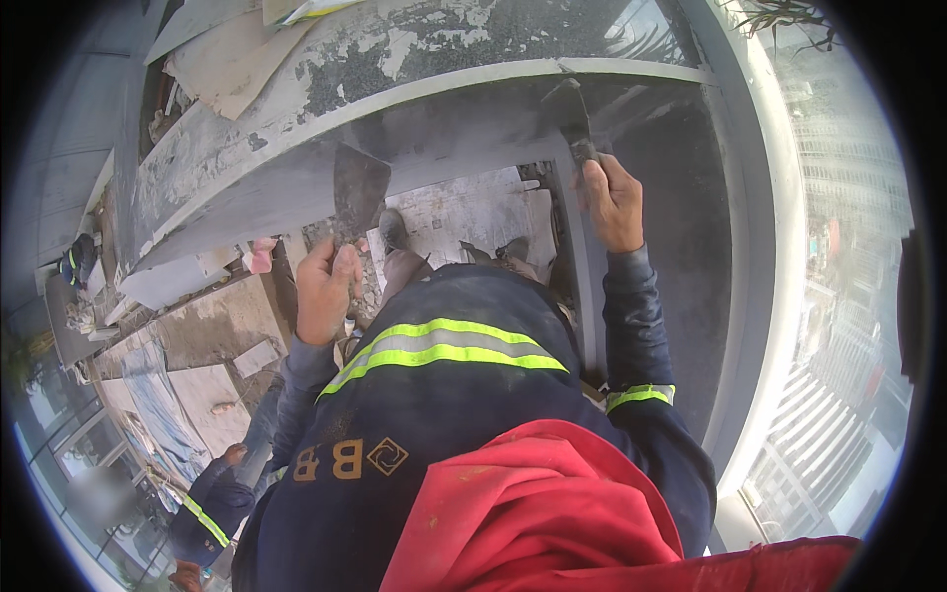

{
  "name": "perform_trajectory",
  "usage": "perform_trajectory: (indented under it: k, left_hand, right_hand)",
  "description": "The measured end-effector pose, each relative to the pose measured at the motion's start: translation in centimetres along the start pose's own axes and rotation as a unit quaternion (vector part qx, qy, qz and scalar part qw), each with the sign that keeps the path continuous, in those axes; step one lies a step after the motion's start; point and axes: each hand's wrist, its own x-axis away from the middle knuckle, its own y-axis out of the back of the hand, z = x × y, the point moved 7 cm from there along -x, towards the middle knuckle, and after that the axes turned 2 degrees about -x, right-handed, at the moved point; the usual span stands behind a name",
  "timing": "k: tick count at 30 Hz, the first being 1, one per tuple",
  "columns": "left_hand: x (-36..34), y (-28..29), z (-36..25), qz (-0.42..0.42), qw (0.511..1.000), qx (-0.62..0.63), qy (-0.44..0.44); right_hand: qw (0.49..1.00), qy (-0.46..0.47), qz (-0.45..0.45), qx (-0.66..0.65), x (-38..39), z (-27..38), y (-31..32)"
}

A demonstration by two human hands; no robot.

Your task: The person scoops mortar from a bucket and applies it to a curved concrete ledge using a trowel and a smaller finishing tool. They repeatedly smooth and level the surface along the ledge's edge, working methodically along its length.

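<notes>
Right hand [614, 202] out in front, fingers curled into a closed grip, right forearm [631, 306] running nearly straight behind it! And here's my left hand [328, 293], nearer my body, thumb and fingers pointing forward, seemingly pinched together, though the fingertips are hard to make out.

Ahead, a wall [444, 123] runs left to right, loose sheets [232, 59] at its far left. The right hand [614, 202] has a scraper [568, 107] before it, near the wall's edge; the left hand [327, 293], left of it, has a spatula [360, 185] before it. Between them, a shoe [393, 229] rests on a board [473, 204]. Behind, leftward, is a co-worker [209, 508]; buildings [848, 266] lie beyond the parapet [774, 197] at right
</notes>
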Motion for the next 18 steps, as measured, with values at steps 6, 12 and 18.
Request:
perform_trajectory:
  k: [6, 12, 18]
  left_hand:
    - [-2.4, -8.7, -2.8, 0.336, 0.894, 0.288, 0.071]
    - [-7.0, -6.7, -2.7, 0.268, 0.955, 0.124, -0.030]
    - [-7.1, -3.1, -1.5, 0.217, 0.925, 0.311, 0.035]
  right_hand:
    - [0.795, -0.152, 0.231, -0.541, 2.9, 6.3, -12.3]
    - [0.843, -0.121, 0.405, -0.332, 8.3, 10.6, -15.5]
    - [0.981, 0.028, 0.127, -0.143, 4.6, 9.8, -6.8]
